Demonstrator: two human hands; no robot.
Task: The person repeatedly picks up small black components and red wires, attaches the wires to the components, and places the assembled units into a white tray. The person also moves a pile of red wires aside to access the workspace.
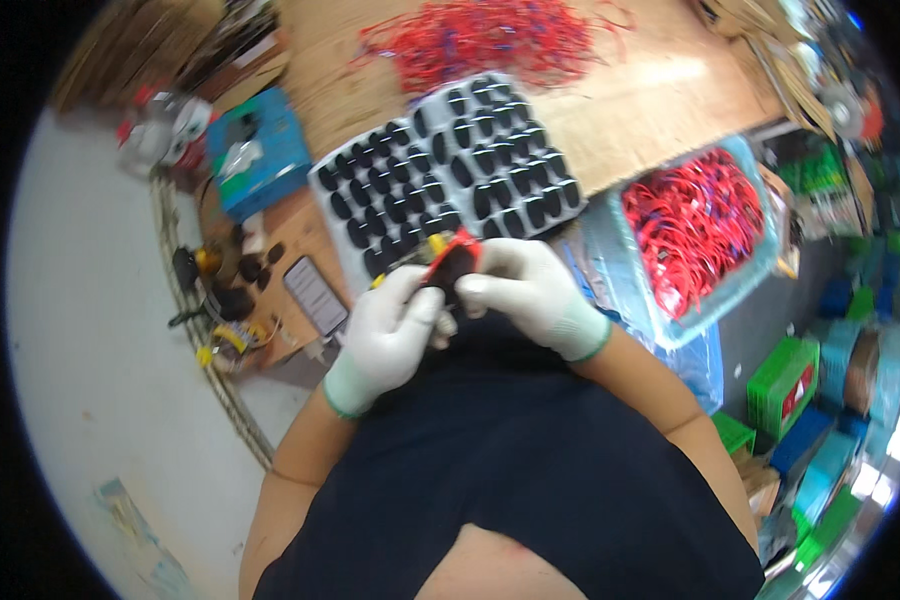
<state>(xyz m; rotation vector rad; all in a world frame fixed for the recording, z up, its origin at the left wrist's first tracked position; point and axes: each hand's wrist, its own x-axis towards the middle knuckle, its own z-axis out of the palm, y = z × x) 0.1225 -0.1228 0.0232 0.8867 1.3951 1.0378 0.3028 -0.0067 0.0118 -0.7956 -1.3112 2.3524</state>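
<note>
Both hands wear white gloves with green cuffs and meet in front of my dark top. Between them is a small dark piece with a bright red edge (454, 268), its exact kind too small to tell. My left hand (385, 335) is closed on its near left side, thumb and fingers pinched together. My right hand (530, 295) pinches it from the right. A small yellow part (437, 243) shows just beyond the fingertips; I cannot tell whether it is held. Past the hands lies a white sheet (355, 255) carrying rows of black oval pieces.
Red and purple strands are heaped (490, 45) on the wooden table (660, 75). A blue-lined tub (760, 250) at the right is full of similar strands. A phone (315, 295) and a blue box (260, 150) lie at left. Green crates (782, 385) stand lower right.
</note>
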